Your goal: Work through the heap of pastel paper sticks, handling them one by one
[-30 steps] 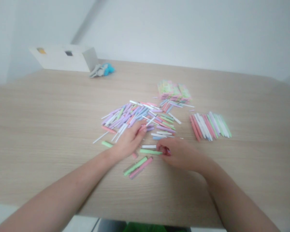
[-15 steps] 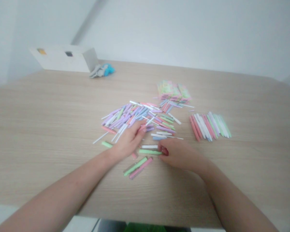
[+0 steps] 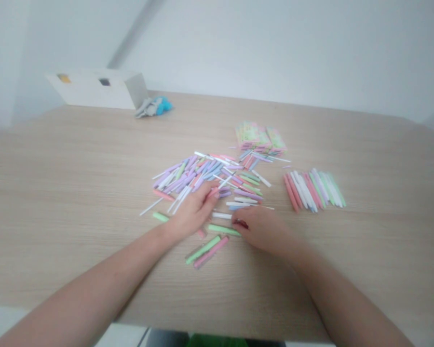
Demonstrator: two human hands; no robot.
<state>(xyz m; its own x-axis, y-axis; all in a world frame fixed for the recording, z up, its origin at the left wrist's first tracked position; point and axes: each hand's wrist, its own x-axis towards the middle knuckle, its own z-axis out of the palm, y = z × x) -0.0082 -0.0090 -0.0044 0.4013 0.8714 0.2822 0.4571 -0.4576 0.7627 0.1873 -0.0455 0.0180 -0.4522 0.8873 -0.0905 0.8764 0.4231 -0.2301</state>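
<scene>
Head view: the left hand (image 3: 193,212) rests on the near edge of a heap of pastel sticks (image 3: 191,174) on the table (image 3: 75,193), its fingers (image 3: 210,194) together, no clear grip seen. The right hand (image 3: 262,229) is curled round a small red bit (image 3: 241,224), hold unclear – a green stick (image 3: 220,230) lies just beside it, long axis roughly left-right. A fanned row of sticks (image 3: 313,190) lies further right, with printed packets (image 3: 260,137) beyond the heap.

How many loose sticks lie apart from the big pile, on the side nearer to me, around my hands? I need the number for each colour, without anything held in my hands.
Green sticks: 3
Pink sticks: 2
White stick: 1
Total: 6
</scene>
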